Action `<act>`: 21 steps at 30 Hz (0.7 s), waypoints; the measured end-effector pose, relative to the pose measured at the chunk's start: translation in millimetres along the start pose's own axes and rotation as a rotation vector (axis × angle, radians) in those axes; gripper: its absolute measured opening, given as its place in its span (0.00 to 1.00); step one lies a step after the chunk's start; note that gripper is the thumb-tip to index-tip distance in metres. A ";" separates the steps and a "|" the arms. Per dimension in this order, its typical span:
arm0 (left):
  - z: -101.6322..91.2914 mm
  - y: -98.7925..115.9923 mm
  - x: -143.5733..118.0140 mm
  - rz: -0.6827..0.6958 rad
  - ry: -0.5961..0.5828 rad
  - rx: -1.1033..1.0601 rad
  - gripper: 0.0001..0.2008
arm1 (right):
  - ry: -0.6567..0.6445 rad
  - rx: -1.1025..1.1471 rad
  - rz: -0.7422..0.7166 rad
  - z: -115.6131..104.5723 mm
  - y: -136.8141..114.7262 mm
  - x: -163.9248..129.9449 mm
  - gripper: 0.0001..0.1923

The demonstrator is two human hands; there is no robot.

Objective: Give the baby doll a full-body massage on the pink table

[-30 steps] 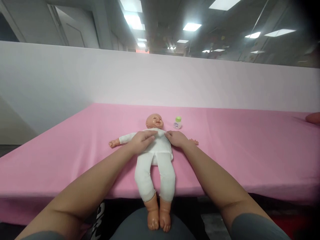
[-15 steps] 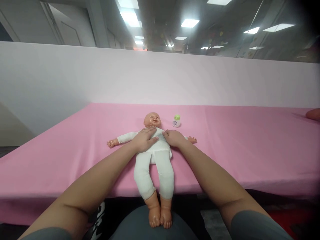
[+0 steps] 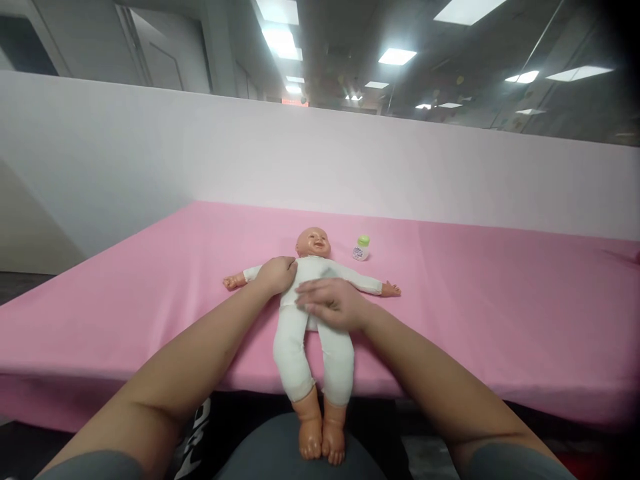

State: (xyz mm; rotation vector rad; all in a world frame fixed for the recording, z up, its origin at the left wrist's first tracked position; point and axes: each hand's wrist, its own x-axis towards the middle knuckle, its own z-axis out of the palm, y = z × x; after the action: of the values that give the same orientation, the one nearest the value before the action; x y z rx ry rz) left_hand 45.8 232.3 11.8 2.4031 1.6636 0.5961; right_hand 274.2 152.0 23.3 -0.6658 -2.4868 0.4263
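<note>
A baby doll (image 3: 313,313) in a white bodysuit lies on its back on the pink table (image 3: 475,300), arms spread, bare feet hanging over the near edge. My left hand (image 3: 277,275) rests on the doll's shoulder and upper chest, fingers curled against the cloth. My right hand (image 3: 330,304) lies flat across the doll's belly, fingers spread and pointing left. Neither hand lifts the doll. A small white bottle with a green cap (image 3: 361,248) stands just right of the doll's head.
A pale partition wall (image 3: 320,160) runs along the far side of the table. My dark-clad lap (image 3: 280,453) sits below the near table edge, under the doll's feet.
My right hand has slid from the doll's shoulder down onto its belly. My left hand has shifted from mid chest toward the shoulder on the left. The view has tilted slightly.
</note>
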 end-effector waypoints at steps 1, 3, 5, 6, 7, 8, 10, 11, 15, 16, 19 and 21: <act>0.1 0.1 -0.3 0.004 -0.003 -0.003 0.23 | -0.053 0.025 -0.045 3.8 -5.4 1.5 0.20; 0.7 0.9 -0.8 -0.005 -0.004 -0.003 0.23 | -0.118 0.005 -0.041 8.2 -6.4 5.4 0.21; 1.8 1.8 -1.1 -0.014 -0.002 -0.010 0.23 | -0.116 -0.078 0.050 7.9 4.6 8.9 0.25; 2.3 2.2 -1.1 -0.015 -0.001 -0.022 0.23 | -0.099 -0.119 0.113 6.4 13.0 9.8 0.27; 2.7 2.5 -1.0 -0.015 0.001 -0.037 0.23 | -0.078 -0.153 0.177 4.4 22.3 10.0 0.29; 3.0 2.8 -1.0 -0.014 0.003 -0.053 0.23 | -0.054 -0.178 0.241 2.0 31.5 9.5 0.30; 3.0 3.4 -1.1 -0.013 0.005 -0.077 0.23 | -0.012 -0.200 0.354 -3.3 47.1 6.6 0.33; 2.7 3.7 -1.2 -0.011 0.004 -0.084 0.23 | 0.004 -0.197 0.402 -6.2 52.9 4.5 0.34; 0.4 4.7 -1.4 -0.015 -0.007 -0.099 0.23 | -0.007 -0.150 0.624 -18.6 64.2 -5.2 0.35; -0.5 5.3 -1.7 -0.021 -0.003 -0.097 0.22 | -0.022 -0.152 0.694 -21.8 65.3 -7.2 0.36; -5.0 11.4 -6.5 0.007 0.047 -0.066 0.23 | -0.062 -0.191 0.848 -29.3 66.4 -10.2 0.39; -9.0 21.6 -15.2 0.119 0.083 -0.083 0.23 | -0.070 -0.210 0.881 -31.6 65.7 -9.6 0.39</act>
State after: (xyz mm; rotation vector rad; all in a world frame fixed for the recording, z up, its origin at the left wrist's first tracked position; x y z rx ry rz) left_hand 56.1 209.4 24.0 2.4615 1.5017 0.7772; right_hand 323.3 206.4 17.5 -1.8592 -2.1894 0.4949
